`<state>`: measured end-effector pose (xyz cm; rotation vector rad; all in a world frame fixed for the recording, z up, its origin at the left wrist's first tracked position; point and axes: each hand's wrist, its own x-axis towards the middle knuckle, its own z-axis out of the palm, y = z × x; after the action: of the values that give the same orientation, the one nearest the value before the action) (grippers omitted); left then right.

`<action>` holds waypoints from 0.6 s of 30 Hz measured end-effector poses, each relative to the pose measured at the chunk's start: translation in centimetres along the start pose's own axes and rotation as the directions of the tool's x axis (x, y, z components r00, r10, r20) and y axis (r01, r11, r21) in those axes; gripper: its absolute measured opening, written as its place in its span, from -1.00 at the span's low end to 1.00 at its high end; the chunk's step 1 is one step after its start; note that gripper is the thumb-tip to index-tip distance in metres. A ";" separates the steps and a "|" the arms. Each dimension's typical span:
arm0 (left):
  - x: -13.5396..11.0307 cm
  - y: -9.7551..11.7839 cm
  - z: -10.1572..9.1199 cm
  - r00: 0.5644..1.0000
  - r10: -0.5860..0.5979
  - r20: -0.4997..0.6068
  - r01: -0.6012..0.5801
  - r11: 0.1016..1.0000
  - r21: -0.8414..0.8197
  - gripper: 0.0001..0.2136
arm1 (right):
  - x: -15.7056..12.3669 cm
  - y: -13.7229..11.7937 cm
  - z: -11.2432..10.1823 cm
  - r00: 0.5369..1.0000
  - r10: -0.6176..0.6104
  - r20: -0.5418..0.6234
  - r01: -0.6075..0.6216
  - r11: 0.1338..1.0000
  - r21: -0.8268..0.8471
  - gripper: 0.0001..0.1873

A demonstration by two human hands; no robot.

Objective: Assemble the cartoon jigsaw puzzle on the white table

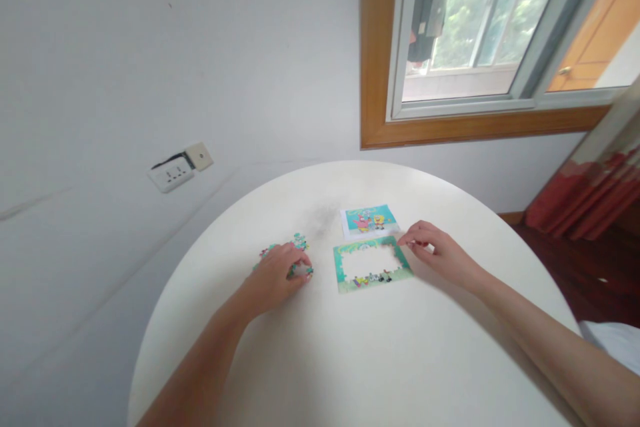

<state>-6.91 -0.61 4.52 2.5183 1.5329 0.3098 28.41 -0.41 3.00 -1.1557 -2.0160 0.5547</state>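
Note:
A jigsaw puzzle frame (339, 271) with a green cartoon border and a bare middle lies flat on the white round table (320, 360). Just behind it is a printed picture card (373, 219) showing a pink and a yellow cartoon figure. My left hand (279, 273) rests over a cluster of loose puzzle pieces (300, 240), partly covering them. Its thumb and forefinger close around a puzzle piece (310, 271). At the frame's right upper corner is my right hand (435, 250), fingers bent and tips together; whatever is between them is too small to make out.
A wall socket (173, 175) is on the white wall to the left. Beyond the table at upper right stands a wood-framed window (375, 47). A red and white curtain (590, 180) hangs at the far right. A dark smudge (323, 213) marks the tabletop.

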 end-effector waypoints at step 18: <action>0.6 -2.9 -0.2 0.913 -0.136 -0.384 0.156 0.987 0.022 -0.75 | 6.5 -9.7 11.7 0.940 0.000 0.341 0.150 0.898 -0.413 -0.65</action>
<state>-9.16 1.21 4.01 2.4664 1.8765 0.7867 11.98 0.21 4.58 -1.2976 -2.5598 0.2748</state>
